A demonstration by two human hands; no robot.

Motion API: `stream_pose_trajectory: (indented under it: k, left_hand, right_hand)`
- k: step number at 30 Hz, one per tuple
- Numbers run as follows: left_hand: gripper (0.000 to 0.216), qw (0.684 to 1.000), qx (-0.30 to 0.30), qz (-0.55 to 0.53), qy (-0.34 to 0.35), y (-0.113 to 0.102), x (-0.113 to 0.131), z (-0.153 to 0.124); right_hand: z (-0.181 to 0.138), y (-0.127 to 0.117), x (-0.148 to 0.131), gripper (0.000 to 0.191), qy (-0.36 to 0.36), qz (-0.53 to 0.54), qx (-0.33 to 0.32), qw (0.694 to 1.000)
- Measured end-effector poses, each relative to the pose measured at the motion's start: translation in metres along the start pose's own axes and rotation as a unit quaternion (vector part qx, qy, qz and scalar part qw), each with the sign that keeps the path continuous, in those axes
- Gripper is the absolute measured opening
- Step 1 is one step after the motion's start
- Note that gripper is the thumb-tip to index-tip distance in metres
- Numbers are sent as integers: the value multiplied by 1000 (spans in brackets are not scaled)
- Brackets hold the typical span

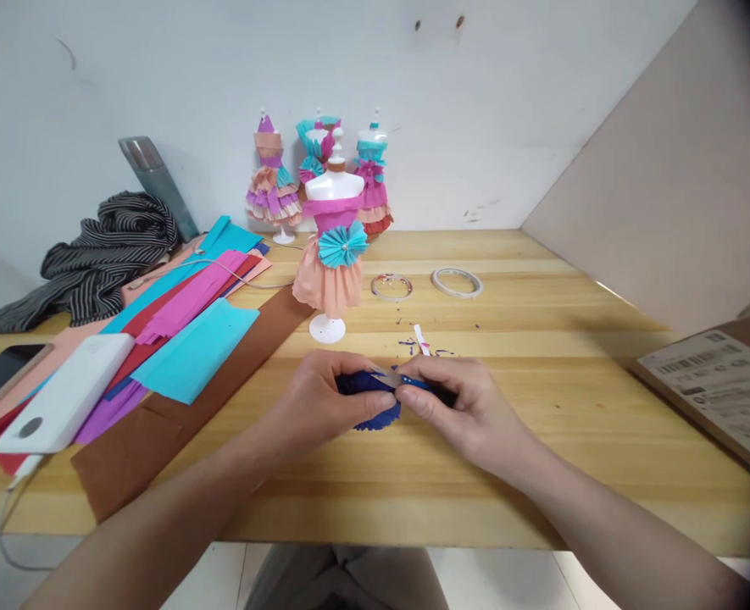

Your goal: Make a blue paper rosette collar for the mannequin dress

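Observation:
My left hand (330,398) pinches a folded, ruffled piece of dark blue crepe paper (378,418) above the table. Between the fingers of my right hand (460,402) is a blue-handled cutting tool (416,383), its metal blade against the paper. Whether it is a knife or scissors I cannot tell. Just beyond my hands stands a small white dress form (335,185) in a pink top and peach crepe skirt, with a turquoise paper fan (342,245) at its waist. Small blue scraps (406,342) and a white strip (421,340) lie near my right hand.
Three more dressed forms (273,178) stand by the wall. Two tape rolls (457,283) lie beyond my hands. Coloured crepe sheets (197,352), a white power bank (66,394), a phone (2,373), striped cloth (111,254) and a bottle (158,182) occupy the left. A cardboard box (718,390) sits right.

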State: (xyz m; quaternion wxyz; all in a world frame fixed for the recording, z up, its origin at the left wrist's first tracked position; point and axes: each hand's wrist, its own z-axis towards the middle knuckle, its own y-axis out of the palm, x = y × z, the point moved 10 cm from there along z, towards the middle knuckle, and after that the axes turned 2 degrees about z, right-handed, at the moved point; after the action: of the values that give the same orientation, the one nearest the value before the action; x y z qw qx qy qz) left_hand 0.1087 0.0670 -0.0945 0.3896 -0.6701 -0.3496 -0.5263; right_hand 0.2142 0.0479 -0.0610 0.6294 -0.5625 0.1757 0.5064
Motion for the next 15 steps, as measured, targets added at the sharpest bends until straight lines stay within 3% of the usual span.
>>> stream_pose_trajectory:
  k: [8, 15]
  left_hand:
    - [20, 998, 34, -29, 35, -10, 10, 2]
    - [21, 989, 5, -143, 20, -5, 5, 2]
  right_hand:
    - [0, -1, 10, 30, 40, 46, 4, 998]
    - [2, -5, 13, 32, 64, 83, 25, 994]
